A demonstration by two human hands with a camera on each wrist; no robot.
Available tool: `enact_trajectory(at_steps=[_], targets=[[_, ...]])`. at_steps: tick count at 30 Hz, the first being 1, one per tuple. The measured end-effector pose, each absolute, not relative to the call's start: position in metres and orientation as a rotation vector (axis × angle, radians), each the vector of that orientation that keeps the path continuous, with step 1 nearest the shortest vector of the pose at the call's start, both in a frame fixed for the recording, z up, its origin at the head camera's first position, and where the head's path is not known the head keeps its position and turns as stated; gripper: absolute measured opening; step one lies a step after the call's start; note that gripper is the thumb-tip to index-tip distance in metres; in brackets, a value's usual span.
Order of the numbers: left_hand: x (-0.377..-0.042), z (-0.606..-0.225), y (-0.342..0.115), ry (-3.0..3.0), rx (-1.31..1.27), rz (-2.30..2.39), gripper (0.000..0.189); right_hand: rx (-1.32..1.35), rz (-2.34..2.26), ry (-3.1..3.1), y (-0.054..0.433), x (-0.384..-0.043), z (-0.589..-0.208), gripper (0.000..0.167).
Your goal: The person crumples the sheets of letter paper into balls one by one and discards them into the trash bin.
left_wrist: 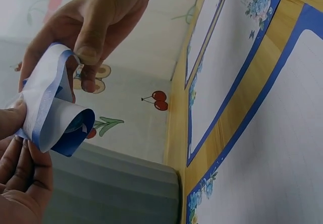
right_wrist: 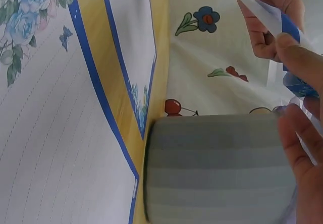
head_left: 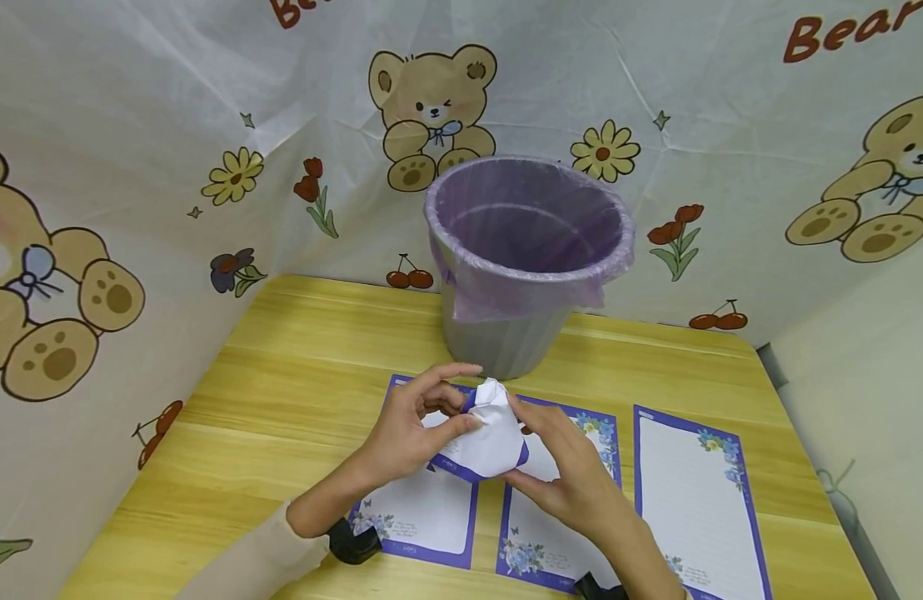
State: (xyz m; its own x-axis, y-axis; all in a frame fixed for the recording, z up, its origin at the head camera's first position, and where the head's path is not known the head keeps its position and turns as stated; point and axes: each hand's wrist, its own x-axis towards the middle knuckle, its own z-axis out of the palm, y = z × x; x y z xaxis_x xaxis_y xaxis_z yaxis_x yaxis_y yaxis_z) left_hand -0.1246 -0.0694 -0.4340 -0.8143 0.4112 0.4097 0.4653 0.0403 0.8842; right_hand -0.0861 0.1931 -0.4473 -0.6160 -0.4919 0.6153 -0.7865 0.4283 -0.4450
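Note:
Both hands hold a partly folded, crumpled sheet of paper (head_left: 493, 437), white with a blue-purple border, above the table in front of the bin. My left hand (head_left: 405, 433) pinches its left side between thumb and fingers, the index finger stretched out over the top. On the opposite side, my right hand (head_left: 570, 471) grips the paper with fingers along the upper edge and thumb below. In the left wrist view the paper (left_wrist: 45, 98) bends into a loose curl, with the right hand (left_wrist: 96, 27) above and the left hand (left_wrist: 25, 178) below.
A grey bin (head_left: 499, 337) with a purple liner (head_left: 521, 292) stands at the back of the wooden table (head_left: 326, 358). Three blue-bordered floral sheets lie in a row: a left one (head_left: 424, 517), a middle one (head_left: 536, 533) and a right one (head_left: 694, 500). A bear-patterned cloth (head_left: 341, 100) hangs behind.

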Motion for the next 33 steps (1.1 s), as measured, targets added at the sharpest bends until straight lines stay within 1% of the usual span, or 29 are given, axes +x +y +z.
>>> enact_trajectory(at_steps=[2,7,19,28,31,33], targets=[[-0.124,-0.435,-0.069,-2.233,-0.976,-1.894,0.05,1.091,1.075,-2.244,0.191,-0.087,-0.448,0.076],[-0.12,-0.435,-0.067,-2.233,-1.012,-1.824,0.043,1.061,1.186,-2.118,0.186,-0.087,-0.451,0.07],[-0.115,-0.44,-0.063,-2.185,-1.098,-1.788,0.043,0.954,1.39,-1.861,0.177,-0.094,-0.458,0.04],[-0.113,-0.442,-0.063,-2.221,-1.128,-1.854,0.04,0.99,1.639,-1.774,0.175,-0.095,-0.453,0.014],[-0.112,-0.443,-0.064,-2.258,-1.115,-1.88,0.041,0.993,1.641,-1.795,0.176,-0.096,-0.451,0.011],[-0.112,-0.443,-0.066,-2.276,-1.129,-1.879,0.043,0.984,1.652,-1.814,0.178,-0.096,-0.45,0.013]])
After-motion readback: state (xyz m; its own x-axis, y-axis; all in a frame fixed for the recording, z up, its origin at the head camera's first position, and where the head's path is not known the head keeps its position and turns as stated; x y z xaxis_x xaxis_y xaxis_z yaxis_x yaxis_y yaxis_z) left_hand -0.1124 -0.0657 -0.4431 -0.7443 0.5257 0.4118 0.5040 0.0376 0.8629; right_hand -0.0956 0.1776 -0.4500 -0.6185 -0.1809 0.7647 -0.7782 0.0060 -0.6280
